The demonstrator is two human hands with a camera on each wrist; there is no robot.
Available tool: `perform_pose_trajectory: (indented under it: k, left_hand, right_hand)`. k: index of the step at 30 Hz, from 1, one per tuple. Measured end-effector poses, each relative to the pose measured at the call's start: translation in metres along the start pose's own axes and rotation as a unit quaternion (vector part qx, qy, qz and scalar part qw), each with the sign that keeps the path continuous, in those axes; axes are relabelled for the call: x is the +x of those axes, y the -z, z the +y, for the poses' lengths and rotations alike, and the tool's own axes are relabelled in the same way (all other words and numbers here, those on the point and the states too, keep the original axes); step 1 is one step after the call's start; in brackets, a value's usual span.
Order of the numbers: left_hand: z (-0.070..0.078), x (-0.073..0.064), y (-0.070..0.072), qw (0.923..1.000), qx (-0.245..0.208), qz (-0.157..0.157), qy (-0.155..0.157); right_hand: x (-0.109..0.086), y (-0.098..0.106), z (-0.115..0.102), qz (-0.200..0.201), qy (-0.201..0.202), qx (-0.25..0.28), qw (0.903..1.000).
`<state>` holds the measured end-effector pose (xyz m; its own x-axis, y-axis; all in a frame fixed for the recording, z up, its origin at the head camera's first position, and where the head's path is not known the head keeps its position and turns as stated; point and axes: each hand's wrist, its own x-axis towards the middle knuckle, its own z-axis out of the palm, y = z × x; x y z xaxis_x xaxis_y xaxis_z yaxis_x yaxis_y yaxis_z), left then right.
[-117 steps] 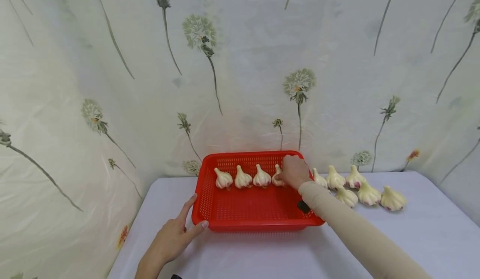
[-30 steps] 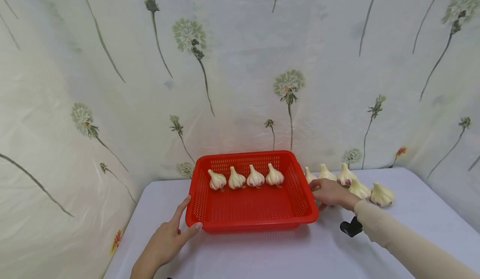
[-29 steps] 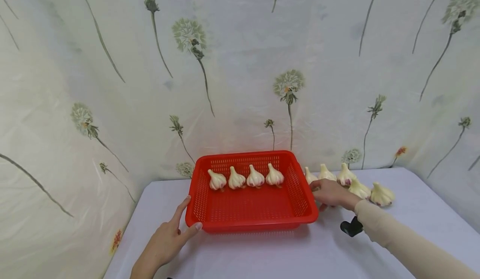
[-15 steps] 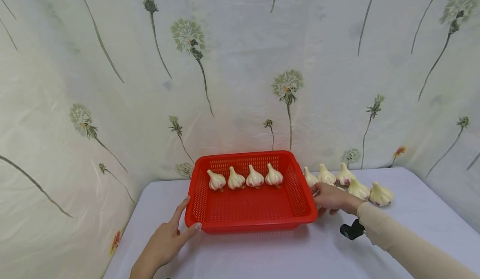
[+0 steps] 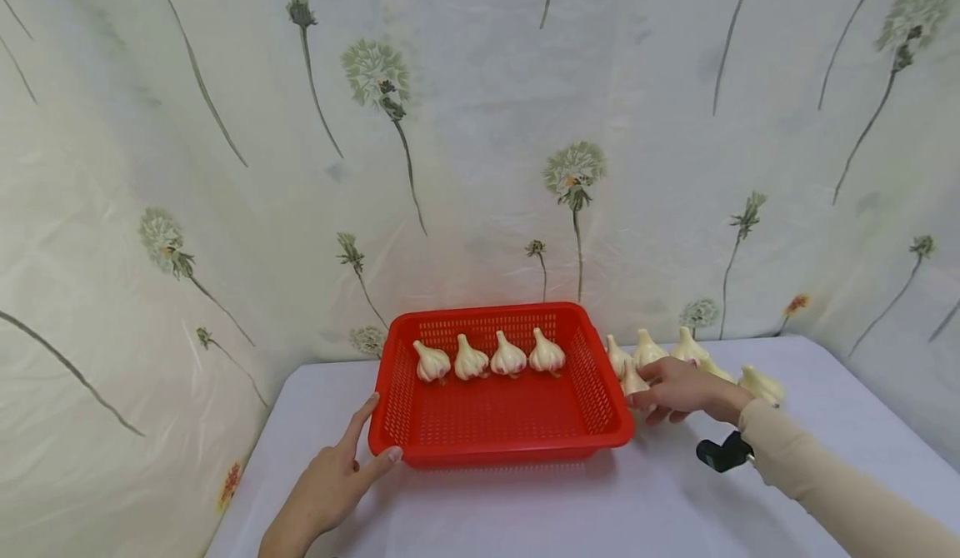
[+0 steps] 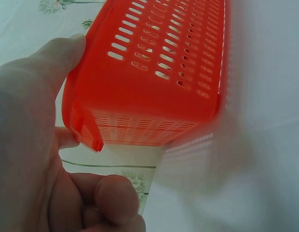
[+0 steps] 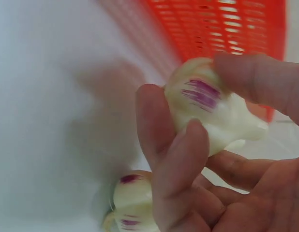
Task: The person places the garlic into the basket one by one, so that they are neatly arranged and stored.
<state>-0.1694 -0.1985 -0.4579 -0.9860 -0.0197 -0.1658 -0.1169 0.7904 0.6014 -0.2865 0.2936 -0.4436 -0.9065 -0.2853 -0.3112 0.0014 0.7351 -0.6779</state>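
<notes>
My right hand (image 5: 682, 390) pinches a garlic bulb (image 5: 635, 381) just outside the right side of the red plastic basket (image 5: 495, 418). In the right wrist view, thumb and fingers surround this garlic bulb (image 7: 207, 108), which has purple streaks. The left hand (image 5: 322, 487) touches the basket's left front corner, index finger and thumb spread along the rim. Seen from the left wrist, its other fingers (image 6: 115, 198) curl and hold nothing. Inside the basket, several garlic bulbs (image 5: 471, 358) stand in one row at the back, stems up.
More garlic bulbs (image 5: 647, 348) sit on the white table (image 5: 480, 512) right of the basket, some partly hidden by the right hand. A black wrist device (image 5: 723, 451) hangs below the right wrist. A curtain with dandelion print (image 5: 480, 166) rises behind the table.
The right hand left the bulb at the row's right end and moved out of the basket to the bulbs at right. Since half a second ago it has shifted slightly right. The left hand stayed.
</notes>
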Motion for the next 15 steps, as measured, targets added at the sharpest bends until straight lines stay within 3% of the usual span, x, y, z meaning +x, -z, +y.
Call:
perform_pose_trajectory:
  k: [15]
  left_hand:
    - [-0.001, 0.0, -0.001, 1.0, -0.001, -0.001, -0.002]
  right_hand:
    - [-0.018, 0.021, -0.014, -0.012, 0.004, -0.013, 0.9998]
